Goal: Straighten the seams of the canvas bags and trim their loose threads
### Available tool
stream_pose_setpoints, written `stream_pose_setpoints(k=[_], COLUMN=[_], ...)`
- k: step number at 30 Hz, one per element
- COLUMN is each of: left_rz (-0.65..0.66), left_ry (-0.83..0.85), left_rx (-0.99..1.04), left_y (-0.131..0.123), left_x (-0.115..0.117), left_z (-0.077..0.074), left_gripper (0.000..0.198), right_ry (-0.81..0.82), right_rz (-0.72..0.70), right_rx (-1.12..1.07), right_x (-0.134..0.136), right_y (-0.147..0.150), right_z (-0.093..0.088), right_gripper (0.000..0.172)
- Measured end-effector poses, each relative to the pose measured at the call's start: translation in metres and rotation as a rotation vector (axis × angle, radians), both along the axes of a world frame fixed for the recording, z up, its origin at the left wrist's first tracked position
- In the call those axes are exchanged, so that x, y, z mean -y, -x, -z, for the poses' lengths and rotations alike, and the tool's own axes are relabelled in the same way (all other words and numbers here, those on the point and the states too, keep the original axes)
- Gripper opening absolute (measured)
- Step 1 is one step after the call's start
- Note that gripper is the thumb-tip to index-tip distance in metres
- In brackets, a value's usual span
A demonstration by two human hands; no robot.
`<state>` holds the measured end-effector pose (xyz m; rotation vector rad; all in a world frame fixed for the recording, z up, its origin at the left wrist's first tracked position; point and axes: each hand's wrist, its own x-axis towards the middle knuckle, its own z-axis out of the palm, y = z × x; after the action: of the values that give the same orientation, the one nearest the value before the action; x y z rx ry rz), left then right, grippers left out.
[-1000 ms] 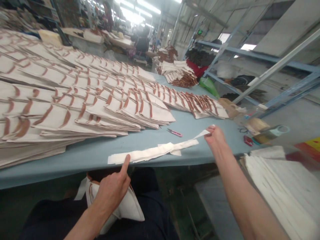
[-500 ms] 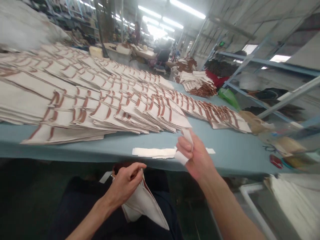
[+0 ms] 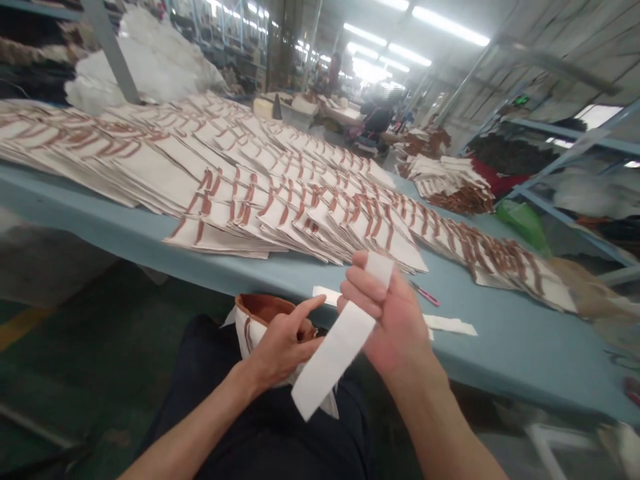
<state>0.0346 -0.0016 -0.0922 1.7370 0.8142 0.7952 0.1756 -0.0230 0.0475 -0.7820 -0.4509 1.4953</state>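
Observation:
My right hand [image 3: 387, 313] is raised over the table's front edge, its fingers curled around a white strip [image 3: 333, 360]. One end of the strip shows above the fingers; the longer end hangs down toward my lap. On my lap lies a white cloth piece [image 3: 245, 337] with a brown inside and trim, opening upward like a pouch. My left hand [image 3: 283, 343] is on its upper edge, index finger and thumb apart, the other fingers curled into the cloth. Behind my right hand, more white strips [image 3: 453, 325] lie on the table, partly hidden.
Overlapping rows of white cloth pieces with brown trim [image 3: 300, 210] cover much of the blue table [image 3: 150, 237]. A pink-handled tool [image 3: 427, 295] lies right of my right hand. Farther off are another cloth pile [image 3: 450, 177], a green bag [image 3: 523, 223] and a plastic bundle [image 3: 155, 67].
The view has turned left, so the table appears shifted right. My right hand has brought the strip closer to my left hand and turned its palm more toward me. The left index finger has straightened.

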Motion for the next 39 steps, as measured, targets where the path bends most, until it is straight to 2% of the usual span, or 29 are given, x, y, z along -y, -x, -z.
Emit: stream_pose_setpoints(k=[2,4,5,9,12,14,15,18,20,22,25,27,28,32,39], left_rz=[-0.009,-0.046,-0.063,-0.054,-0.031,0.004,0.027,0.086,0.104,0.112,0.115,0.120,0.125,0.114,0.091], left_ry=[-0.016,-0.042,-0.065,-0.163,-0.166,-0.198,-0.232,-0.354,-0.390,-0.363,-0.286,-0.248,-0.233,-0.185,-0.114], left_rx=[0.061,0.140,0.178,0.280,0.333,0.332,0.318,0.225,0.168,0.128,0.100,0.105,0.110,0.117,0.085], left_y=[0.005,0.013,0.018,0.030,0.031,0.031,0.031,0.032,0.033,0.034,0.033,0.032,0.031,0.031,0.034], left_x=[0.013,0.024,0.029,0.038,0.039,0.039,0.040,0.041,0.042,0.041,0.040,0.040,0.039,0.041,0.045], left_z=[-0.002,-0.007,-0.011,-0.024,-0.027,-0.027,-0.027,-0.029,-0.030,-0.031,-0.029,-0.029,-0.030,-0.032,-0.032], left_gripper=[0.079,0.079,0.072,0.023,0.014,0.010,0.010,0.016,0.019,0.019,0.020,0.019,0.018,0.016,0.012], right_ry=[0.070,0.112,0.122,0.132,0.155,0.193,0.212,0.211,0.155,0.017,-0.402,-0.658,-0.733,-0.824,-0.809], right_rz=[0.091,0.163,0.188,0.213,0.163,0.123,0.100,0.064,0.097,0.178,0.202,0.123,0.080,-0.060,-0.176], right_rx=[-0.017,-0.047,-0.066,-0.120,-0.078,0.073,0.220,0.903,1.310,1.507,1.557,1.545,1.527,1.427,1.281], right_x=[-0.006,-0.005,-0.002,0.017,0.032,0.041,0.046,0.063,0.076,0.087,0.095,0.094,0.091,0.078,0.067], right_y=[-0.005,-0.009,-0.010,-0.006,0.001,0.000,-0.002,-0.015,-0.025,-0.030,-0.027,-0.021,-0.018,-0.011,-0.010], right_z=[0.015,0.032,0.041,0.073,0.098,0.114,0.123,0.140,0.142,0.135,0.113,0.099,0.095,0.091,0.100], right_gripper=[0.025,0.024,0.024,0.027,0.035,0.042,0.045,0.043,0.037,0.033,0.033,0.039,0.041,0.040,0.024])
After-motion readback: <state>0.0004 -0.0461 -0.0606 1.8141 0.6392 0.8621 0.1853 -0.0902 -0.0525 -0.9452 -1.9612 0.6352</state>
